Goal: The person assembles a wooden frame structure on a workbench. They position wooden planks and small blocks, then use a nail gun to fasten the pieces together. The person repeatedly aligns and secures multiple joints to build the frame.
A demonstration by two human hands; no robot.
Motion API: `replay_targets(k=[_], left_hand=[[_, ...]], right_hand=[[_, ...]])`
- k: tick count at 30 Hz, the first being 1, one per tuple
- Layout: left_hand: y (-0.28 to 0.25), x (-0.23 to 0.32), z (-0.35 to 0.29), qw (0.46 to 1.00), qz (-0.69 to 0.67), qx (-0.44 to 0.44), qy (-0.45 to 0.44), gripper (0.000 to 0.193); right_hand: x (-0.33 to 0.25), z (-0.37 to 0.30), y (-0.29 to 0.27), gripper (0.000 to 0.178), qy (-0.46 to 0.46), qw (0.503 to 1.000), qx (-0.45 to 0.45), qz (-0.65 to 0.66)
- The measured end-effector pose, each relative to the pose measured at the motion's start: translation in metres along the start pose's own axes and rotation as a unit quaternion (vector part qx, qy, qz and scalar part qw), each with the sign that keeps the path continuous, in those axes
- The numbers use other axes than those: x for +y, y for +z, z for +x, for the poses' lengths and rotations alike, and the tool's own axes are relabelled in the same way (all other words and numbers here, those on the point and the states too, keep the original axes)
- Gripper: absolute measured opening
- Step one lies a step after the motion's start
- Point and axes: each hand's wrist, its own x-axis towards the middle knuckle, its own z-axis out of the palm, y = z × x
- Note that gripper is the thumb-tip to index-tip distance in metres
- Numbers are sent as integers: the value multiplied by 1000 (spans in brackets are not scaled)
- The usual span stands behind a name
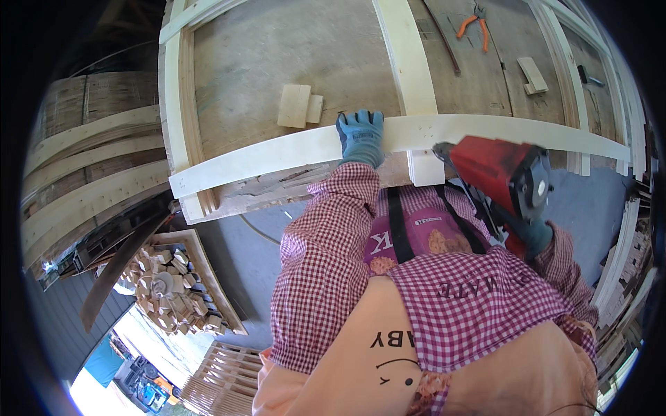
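My left hand point(361, 137), in a blue glove, is closed over a long pale wooden board point(270, 161) that runs across the near edge of the workbench. Its fingers curl over the board's far edge. A red and black nail gun point(494, 170) is in my right hand point(533, 237), also gloved in blue, with the fingers round its handle. The gun's nose is close to the board, just right of where a crosspiece point(406, 59) meets it; whether they touch I cannot tell. Two small wood blocks point(295, 105) lie beyond my left hand.
Orange-handled pliers point(475, 28), a thin dark rod point(442, 36) and another wood block point(533, 75) lie on the bench point(277, 48). To the lower left stands a bin point(216, 283) of wood offcuts, with slatted pallets point(220, 381) near it. Stacked timber point(90, 139) lines the left side.
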Motion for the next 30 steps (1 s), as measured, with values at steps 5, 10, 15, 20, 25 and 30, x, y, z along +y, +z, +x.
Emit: replay_targets(k=[5,10,15,20,25,30], left_hand=[[-17,-32,-1,974,-195,-8,111,90],[-30,-117,39,952,-180,229,-90,100],[-12,-162,63,939,-125,18,-320,114],[-21,-142,77,927,-161,-6,-337,107],[-23,-139,72,884,-233,198,-353,95],[-66,-53,67,662,-669,307,-143,68]], right_hand=[[-5,-52,2,53,125,970,-41,202],[-28,-131,20,56,424,823,-44,374],[-49,-153,16,39,605,728,-92,309],[-74,-189,41,35,654,691,-117,286],[-78,-202,49,35,655,666,-119,335],[-80,-219,52,35,616,668,-120,400]])
